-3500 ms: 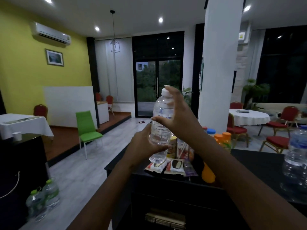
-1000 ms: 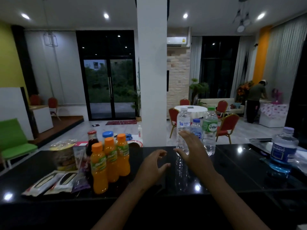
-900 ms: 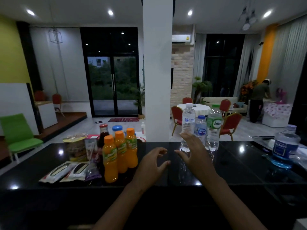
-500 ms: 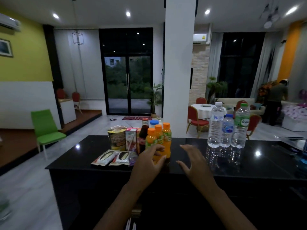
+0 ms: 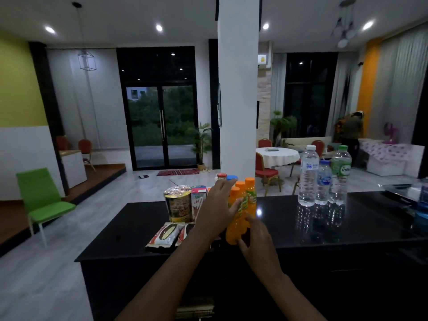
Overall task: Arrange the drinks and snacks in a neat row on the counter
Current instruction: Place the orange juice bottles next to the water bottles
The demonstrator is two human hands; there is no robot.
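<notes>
Three orange juice bottles stand close together on the black counter (image 5: 361,230). My left hand (image 5: 214,210) wraps the neck of the front orange juice bottle (image 5: 235,228), thumb across its label. My right hand (image 5: 257,237) holds that bottle's base from the right. The other two orange bottles (image 5: 250,195) stand just behind. A noodle cup (image 5: 177,203) and a small carton (image 5: 198,198) stand to the left. Two snack packets (image 5: 165,235) lie flat in front of them. Three clear water bottles (image 5: 308,179) stand side by side further right.
A red-capped bottle (image 5: 221,175) and a blue-capped one (image 5: 231,177) stand behind my left hand. A blue object (image 5: 420,214) sits at the counter's right end. A white pillar (image 5: 238,89) rises beyond the counter. A person (image 5: 352,133) stands far back right.
Both hands moved left, away from the water bottles, and closed around the front orange juice bottle. The view also shifted left.
</notes>
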